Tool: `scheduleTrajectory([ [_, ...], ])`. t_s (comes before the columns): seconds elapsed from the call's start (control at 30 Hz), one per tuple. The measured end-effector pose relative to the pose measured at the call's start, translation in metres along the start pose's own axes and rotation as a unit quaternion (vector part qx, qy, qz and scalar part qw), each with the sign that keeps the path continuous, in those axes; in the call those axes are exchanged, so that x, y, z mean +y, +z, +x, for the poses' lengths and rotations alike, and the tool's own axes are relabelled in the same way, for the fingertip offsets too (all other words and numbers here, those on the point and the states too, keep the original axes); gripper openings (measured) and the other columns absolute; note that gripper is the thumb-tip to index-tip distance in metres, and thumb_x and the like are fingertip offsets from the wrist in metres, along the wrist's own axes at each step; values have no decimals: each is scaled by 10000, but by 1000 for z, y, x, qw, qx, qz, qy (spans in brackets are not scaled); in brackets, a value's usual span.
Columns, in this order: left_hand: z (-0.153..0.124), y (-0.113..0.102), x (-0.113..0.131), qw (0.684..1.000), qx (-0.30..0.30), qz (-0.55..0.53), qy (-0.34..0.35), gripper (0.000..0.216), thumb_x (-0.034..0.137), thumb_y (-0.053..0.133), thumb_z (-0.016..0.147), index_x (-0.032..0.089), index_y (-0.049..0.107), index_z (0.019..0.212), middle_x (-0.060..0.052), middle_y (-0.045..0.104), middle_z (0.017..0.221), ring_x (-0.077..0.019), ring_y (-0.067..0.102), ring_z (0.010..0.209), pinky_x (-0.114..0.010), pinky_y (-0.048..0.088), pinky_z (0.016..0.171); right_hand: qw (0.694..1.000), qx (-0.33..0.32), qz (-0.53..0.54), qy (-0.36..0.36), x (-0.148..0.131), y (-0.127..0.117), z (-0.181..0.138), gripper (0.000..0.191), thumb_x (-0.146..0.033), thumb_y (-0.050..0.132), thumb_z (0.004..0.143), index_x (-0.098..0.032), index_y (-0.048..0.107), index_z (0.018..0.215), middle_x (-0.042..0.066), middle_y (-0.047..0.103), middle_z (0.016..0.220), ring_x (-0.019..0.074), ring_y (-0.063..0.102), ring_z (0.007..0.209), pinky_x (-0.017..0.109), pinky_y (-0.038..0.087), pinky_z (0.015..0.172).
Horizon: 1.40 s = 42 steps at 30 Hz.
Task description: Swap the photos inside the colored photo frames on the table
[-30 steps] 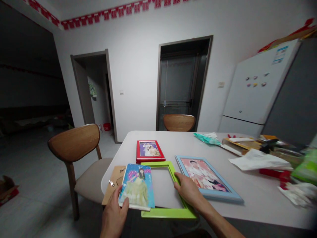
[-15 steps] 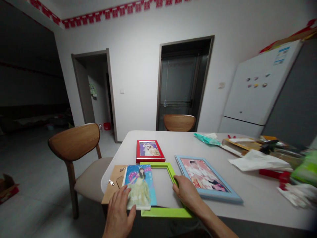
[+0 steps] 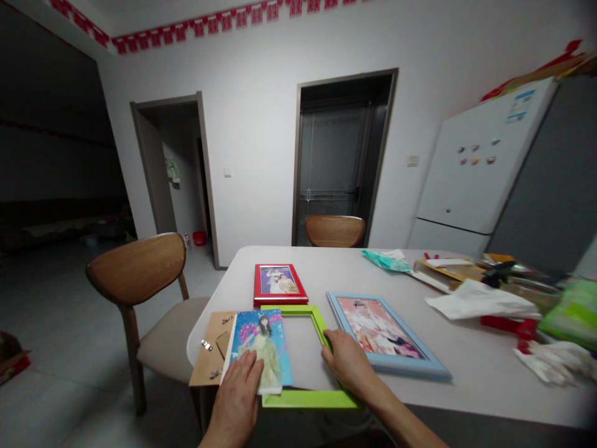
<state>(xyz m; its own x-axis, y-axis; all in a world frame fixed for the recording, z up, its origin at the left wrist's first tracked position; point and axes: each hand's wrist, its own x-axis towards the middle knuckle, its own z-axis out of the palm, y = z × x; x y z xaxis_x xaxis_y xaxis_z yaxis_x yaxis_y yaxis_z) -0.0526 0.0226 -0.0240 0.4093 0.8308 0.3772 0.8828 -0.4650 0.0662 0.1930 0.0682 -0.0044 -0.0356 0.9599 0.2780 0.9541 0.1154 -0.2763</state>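
Observation:
A lime-green picture frame (image 3: 313, 399) lies at the table's near edge, its opening showing bare tabletop. My right hand (image 3: 349, 362) has its fingers closed around the frame's right side. Over the left part of the frame rests a photo (image 3: 273, 348) of a figure in a pale yellow-green dress on blue. My left hand (image 3: 239, 393) lies flat on the photo's lower left, fingers stretched out, thumb hidden. Under the photo's left side sits a brown backing board (image 3: 209, 362) with metal clips, partly covered.
Behind the green frame is a red framed photo (image 3: 280, 301); to the right lies a light-blue framed picture (image 3: 420, 366). White paper (image 3: 480, 301), a teal-and-white packet (image 3: 389, 260) and a green bag (image 3: 569, 320) clutter the right side. A wooden chair (image 3: 140, 266) stands left.
My left hand has moved right and up onto the photo, its fingers now lying flat together. My right hand stays on the green frame. The view has shifted slightly.

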Motion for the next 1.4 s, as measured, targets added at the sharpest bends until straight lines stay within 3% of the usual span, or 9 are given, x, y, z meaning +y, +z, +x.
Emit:
scheduleTrajectory([
  [0.4,9,-34,-4,996,-36,-85,-9,462,78,457,613,211,541,1047,-65,561,1112,-190,501,1031,-328,408,885,1000,-3,6,4,-3,-2,-1,287,-197,417,713,-117,576,938,113,582,840,195,515,823,258,346,749],
  [0.6,19,-43,-11,988,123,-90,-24,352,124,379,731,238,567,1007,-45,618,1029,-177,555,963,-335,443,842,998,27,53,-5,-5,-7,0,331,-189,447,689,-106,573,984,134,554,988,207,490,929,280,333,842],
  [0.73,35,-64,-15,936,236,-216,-150,287,233,368,775,204,584,961,-51,644,956,-188,583,895,-322,456,792,980,38,194,-25,-22,-19,-1,334,-236,444,707,-109,583,984,132,560,1026,214,498,947,321,349,860],
  [0.8,43,-72,-11,879,262,-328,-225,279,320,398,771,188,588,927,-45,659,890,-198,598,839,-312,469,739,946,-53,319,-13,-36,-20,-3,309,-285,431,726,-127,598,932,96,613,875,180,562,770,312,426,728],
  [0.9,52,-71,7,750,265,-536,-282,311,407,461,729,165,566,892,-31,671,781,-192,616,759,-298,481,677,836,-172,515,77,-56,-13,-7,293,-346,461,715,-139,575,889,66,615,786,138,574,595,266,450,533],
  [0.97,55,-61,24,665,244,-645,-287,316,414,481,714,160,542,893,-30,671,775,-182,620,747,-298,482,678,742,-158,636,139,-66,-6,-7,281,-372,478,710,-149,540,870,65,613,807,133,588,619,255,460,536],
  [1.07,54,-44,45,618,173,-720,-262,354,410,516,694,155,510,940,-62,656,878,-189,609,808,-298,480,693,626,-43,761,167,-70,-5,-2,237,-343,473,714,-170,499,874,60,625,844,159,600,755,278,482,639],
  [1.2,47,-29,44,655,94,-703,-262,481,408,534,677,114,439,1044,-135,596,1015,-206,590,867,-307,477,709,634,16,752,177,-52,-19,12,205,-277,427,718,-171,483,885,59,644,825,186,602,794,291,492,649],
  [1.4,31,-24,25,845,80,-474,-234,433,308,512,675,127,459,1064,-130,550,1095,-204,505,1026,-340,382,880,738,-67,649,173,-19,-31,27,256,-140,386,647,-156,485,883,57,658,741,170,618,639,274,485,569],
])
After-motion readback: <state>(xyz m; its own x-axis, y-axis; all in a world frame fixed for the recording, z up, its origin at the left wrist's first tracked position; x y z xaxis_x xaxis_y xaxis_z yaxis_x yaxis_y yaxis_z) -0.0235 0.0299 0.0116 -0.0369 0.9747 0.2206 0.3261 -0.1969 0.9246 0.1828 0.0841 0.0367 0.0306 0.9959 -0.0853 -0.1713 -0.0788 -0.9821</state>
